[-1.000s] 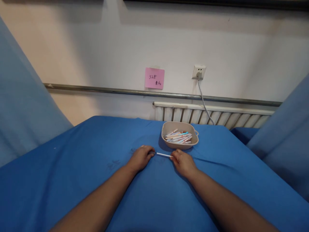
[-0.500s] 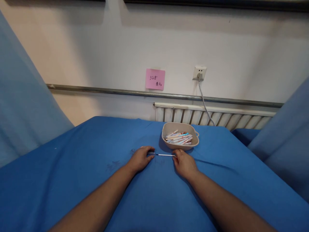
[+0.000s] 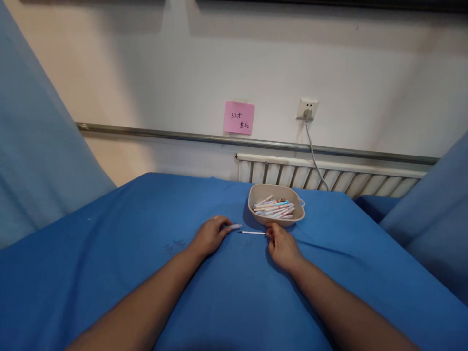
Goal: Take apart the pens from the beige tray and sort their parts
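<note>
On the blue cloth, my left hand (image 3: pixel 212 235) pinches a pale, tube-shaped pen part (image 3: pixel 236 226) that pokes out to the right of the fingertips. Whether it is a cap or a barrel I cannot tell. My right hand (image 3: pixel 283 246) grips the right end of a thin white pen refill (image 3: pixel 253 232), whose dark tip points left toward the other hand. A small gap separates the tip from the pale part. Just behind my right hand stands a beige basket (image 3: pixel 278 221) holding several pens (image 3: pixel 274 208), mostly white and pastel.
The blue cloth (image 3: pixel 226 287) covers the table, with faint dark stains left of centre. Behind it are a radiator (image 3: pixel 285 171), a metal rail (image 3: pixel 175 135), a pink note (image 3: pixel 239 118) and a socket (image 3: pixel 307 109) with a cable. A curtain hangs at each side.
The pale pen part in my left hand has come away from the refill's tip and now sits slightly above it. My right hand keeps the refill. The view has shifted slightly.
</note>
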The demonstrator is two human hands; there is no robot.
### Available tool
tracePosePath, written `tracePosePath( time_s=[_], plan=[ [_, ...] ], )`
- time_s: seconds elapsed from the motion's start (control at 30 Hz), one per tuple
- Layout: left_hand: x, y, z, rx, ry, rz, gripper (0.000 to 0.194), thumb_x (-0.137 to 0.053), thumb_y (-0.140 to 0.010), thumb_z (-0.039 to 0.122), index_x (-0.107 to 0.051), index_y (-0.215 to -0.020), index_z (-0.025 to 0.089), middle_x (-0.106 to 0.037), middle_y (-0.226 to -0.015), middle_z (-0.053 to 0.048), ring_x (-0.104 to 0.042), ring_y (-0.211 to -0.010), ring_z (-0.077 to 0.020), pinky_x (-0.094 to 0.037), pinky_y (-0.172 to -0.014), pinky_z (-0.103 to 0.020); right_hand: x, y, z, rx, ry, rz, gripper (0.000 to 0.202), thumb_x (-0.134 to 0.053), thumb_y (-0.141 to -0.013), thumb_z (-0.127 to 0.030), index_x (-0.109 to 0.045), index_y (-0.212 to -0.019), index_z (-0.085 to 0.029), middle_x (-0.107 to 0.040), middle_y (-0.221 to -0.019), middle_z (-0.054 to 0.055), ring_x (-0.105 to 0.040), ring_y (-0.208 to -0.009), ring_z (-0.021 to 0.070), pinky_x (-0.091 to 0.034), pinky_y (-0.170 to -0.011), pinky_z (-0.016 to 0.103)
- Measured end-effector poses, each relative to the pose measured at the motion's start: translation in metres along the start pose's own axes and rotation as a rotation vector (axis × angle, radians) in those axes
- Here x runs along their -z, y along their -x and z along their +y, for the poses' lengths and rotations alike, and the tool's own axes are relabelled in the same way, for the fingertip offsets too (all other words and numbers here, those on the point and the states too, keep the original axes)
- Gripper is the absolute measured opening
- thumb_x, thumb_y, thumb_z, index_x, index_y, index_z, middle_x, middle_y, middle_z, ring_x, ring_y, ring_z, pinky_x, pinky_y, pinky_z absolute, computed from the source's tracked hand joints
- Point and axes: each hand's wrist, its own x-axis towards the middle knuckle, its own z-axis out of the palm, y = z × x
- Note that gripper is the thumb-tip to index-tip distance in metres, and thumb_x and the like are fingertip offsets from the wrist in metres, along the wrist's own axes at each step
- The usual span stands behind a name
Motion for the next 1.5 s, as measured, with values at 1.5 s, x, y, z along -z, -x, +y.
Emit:
tracePosePath(
  time_s=[1.5],
  plan=[
    [-0.019,-0.007,0.021,-0.161,0.026,-0.121,0.021,-0.045,-0.091,0.026,-0.065,-0.097,0.021,-0.068,-0.092,-0.002,-0.056,-0.087,-0.0188,-0.041,-0.079,-0.029,0.019,0.000,0.006,0.167,0.362,-0.126,0.020,-0.038,-0.095,-0.024,-0.056,-0.098,-0.018,-0.058,-0.098,0.007,-0.057,-0.090,0.0178,-0.041,-0.077,0.026]
  ],
)
